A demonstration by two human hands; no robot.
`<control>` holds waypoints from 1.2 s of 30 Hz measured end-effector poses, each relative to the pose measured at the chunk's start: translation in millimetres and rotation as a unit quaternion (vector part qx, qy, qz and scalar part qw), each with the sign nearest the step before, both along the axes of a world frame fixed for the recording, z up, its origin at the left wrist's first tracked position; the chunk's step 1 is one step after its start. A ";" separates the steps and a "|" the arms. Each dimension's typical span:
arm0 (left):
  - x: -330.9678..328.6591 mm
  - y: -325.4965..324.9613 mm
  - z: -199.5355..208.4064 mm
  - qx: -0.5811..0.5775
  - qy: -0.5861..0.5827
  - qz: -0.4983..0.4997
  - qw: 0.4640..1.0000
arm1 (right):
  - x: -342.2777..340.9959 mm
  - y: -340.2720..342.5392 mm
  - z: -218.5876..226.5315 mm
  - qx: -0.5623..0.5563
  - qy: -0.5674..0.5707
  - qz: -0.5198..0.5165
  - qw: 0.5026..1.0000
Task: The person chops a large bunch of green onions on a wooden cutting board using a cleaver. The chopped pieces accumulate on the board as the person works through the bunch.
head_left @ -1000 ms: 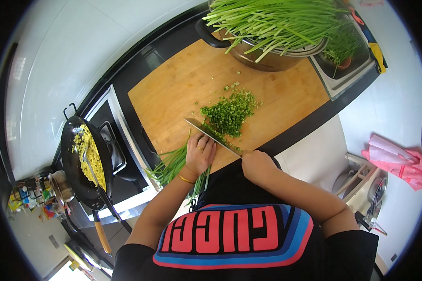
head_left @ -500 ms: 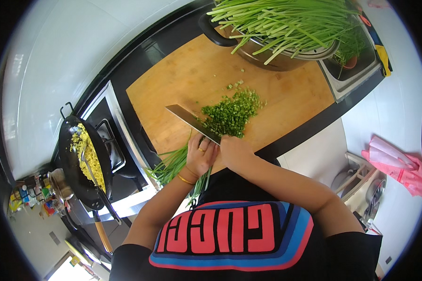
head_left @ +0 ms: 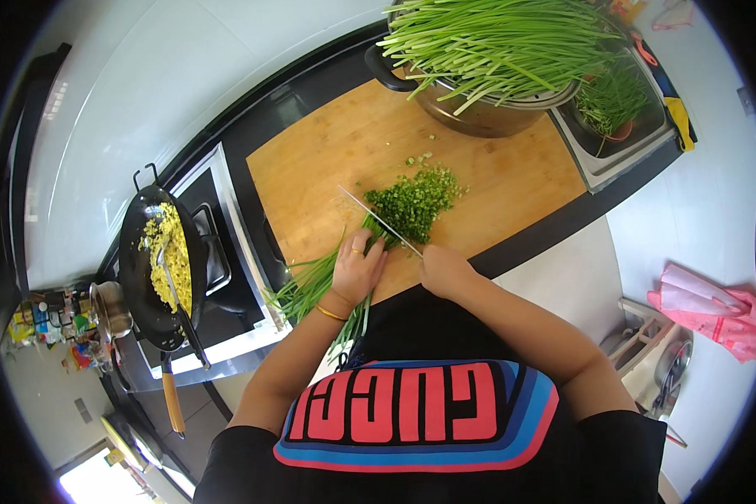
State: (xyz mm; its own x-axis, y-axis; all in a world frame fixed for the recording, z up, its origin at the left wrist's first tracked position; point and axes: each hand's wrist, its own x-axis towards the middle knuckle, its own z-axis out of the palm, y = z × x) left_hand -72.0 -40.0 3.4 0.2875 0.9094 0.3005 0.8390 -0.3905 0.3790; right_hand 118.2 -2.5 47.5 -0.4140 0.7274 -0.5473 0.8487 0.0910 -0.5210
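My right hand (head_left: 443, 270) is closed around the handle of a kitchen knife (head_left: 378, 219), whose blade stands edge-down, pointing to the far left. Just left of the blade, my left hand (head_left: 359, 265) is closed over a bunch of green garlic chives (head_left: 309, 286), pressing them on the wooden cutting board (head_left: 311, 160). The uncut stalks trail off toward the board's near left edge and past my wrist. Right of the blade lies a heap of finely chopped chives (head_left: 416, 202). A few pale bits are scattered beyond it.
A steel pot (head_left: 470, 116) topped with long green chives (head_left: 496, 50) stands at the board's far right. Behind it is a sink (head_left: 601, 164) with more greens. At left, a black wok (head_left: 139, 281) holds yellow scrambled egg (head_left: 172, 260) and a spatula on the stove.
The knife has turned from lying tilted with its broad side showing to standing upright, and my right hand has shifted slightly right. My left hand still presses the chives.
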 end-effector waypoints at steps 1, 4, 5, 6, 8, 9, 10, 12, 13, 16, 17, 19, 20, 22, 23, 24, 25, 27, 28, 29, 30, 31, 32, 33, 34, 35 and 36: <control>2.4 -0.8 0.2 -0.027 -0.004 0.017 0.999 | -0.2 -1.1 -0.5 0.002 0.003 -0.007 1.000; 8.9 0.2 9.6 -0.067 0.006 0.051 0.996 | -0.4 -2.3 -1.0 0.000 0.007 -0.025 1.000; 10.4 0.3 13.2 -0.073 0.013 0.058 0.996 | -0.3 -1.9 -1.1 -0.004 0.007 -0.033 0.999; 10.9 -0.7 14.3 -0.061 0.025 0.054 0.996 | -0.4 -1.7 -1.2 -0.009 0.007 -0.040 0.999; 11.7 -2.4 16.2 -0.035 0.048 0.046 0.997 | -0.3 -1.7 -1.8 -0.003 0.010 -0.033 0.999; 11.2 -3.6 18.2 -0.026 0.053 0.037 0.998 | -0.2 -1.9 -1.7 0.000 0.010 -0.030 0.999; 9.6 -5.2 21.4 -0.017 0.059 0.029 0.998 | -0.5 -2.5 -0.2 0.003 0.011 -0.033 0.999; 4.7 -7.6 27.6 -0.005 0.052 0.025 0.998 | -1.3 -4.4 4.2 0.007 0.012 -0.039 0.999; 0.9 -8.2 30.5 0.000 0.040 0.030 0.999 | -1.4 -5.0 2.8 0.013 0.013 -0.037 0.999; -3.0 -12.4 31.2 -0.012 0.072 0.076 0.994 | -1.4 -6.3 -1.1 0.026 0.011 -0.033 0.999; -4.1 -15.0 29.6 -0.020 0.094 0.098 0.991 | -1.9 -6.6 0.0 0.028 0.010 -0.033 0.999; -8.5 -20.1 18.1 -0.054 0.080 0.081 0.992 | -3.3 -6.3 1.9 0.029 0.006 -0.033 0.999; -9.7 -22.2 12.3 -0.073 0.071 0.073 0.992 | -3.9 -6.6 1.9 0.026 0.003 -0.033 0.999; -9.0 -25.0 2.5 -0.055 0.080 0.070 0.993 | -5.2 -6.8 2.5 0.023 -0.004 -0.029 0.999; -8.0 -25.2 -1.1 -0.047 0.083 0.069 0.993 | -5.0 -6.7 3.5 0.022 -0.009 -0.025 0.999; -8.9 -24.7 -4.4 -0.042 0.090 0.068 0.993 | -5.0 -6.5 4.3 0.021 -0.014 -0.022 0.999; -10.5 -24.1 -7.4 -0.036 0.097 0.068 0.992 | -5.5 -6.5 4.8 0.020 -0.017 -0.023 0.999; -9.8 -23.3 -6.4 -0.021 0.104 0.064 0.992 | -6.6 -7.1 5.0 0.015 -0.023 -0.023 0.999; -8.3 -23.2 -4.6 -0.011 0.103 0.059 0.993 | -6.5 -7.1 4.9 0.014 -0.024 -0.023 0.999; -7.1 -22.9 -2.3 -0.001 0.102 0.054 0.993 | -6.6 -7.2 4.7 0.012 -0.024 -0.022 0.999; -6.3 -22.8 -1.9 0.002 0.087 0.052 0.995 | -6.8 -7.2 4.2 0.011 -0.025 -0.022 0.999; -5.5 -22.7 -1.9 0.006 0.072 0.051 0.996 | -7.0 -7.5 2.7 0.014 -0.023 -0.020 0.999; -4.8 -22.6 -2.0 0.010 0.057 0.050 0.997 | -7.1 -8.0 1.3 0.018 -0.021 -0.017 0.999; -4.7 -22.8 -5.0 0.017 0.073 0.052 0.996 | -7.2 -8.2 0.4 0.022 -0.019 -0.015 0.999; -4.7 -23.2 -9.9 0.024 0.089 0.055 0.994 | -7.3 -7.8 0.5 0.021 -0.019 -0.014 1.000; -4.3 -23.2 -12.4 0.030 0.105 0.057 0.992 | -7.2 -7.5 1.3 0.020 -0.019 -0.013 1.000; -3.6 -23.3 -13.6 0.033 0.106 0.059 0.992 | -6.9 -7.2 2.5 0.018 -0.020 -0.012 1.000</control>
State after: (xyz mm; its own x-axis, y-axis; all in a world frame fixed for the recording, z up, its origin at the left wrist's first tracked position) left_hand -75.6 -63.3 -10.2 0.2443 0.9207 0.3044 0.9383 -0.3036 0.1654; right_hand 111.3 -9.7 50.1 -0.3745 0.7572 -0.5352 0.8705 0.0884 -0.4841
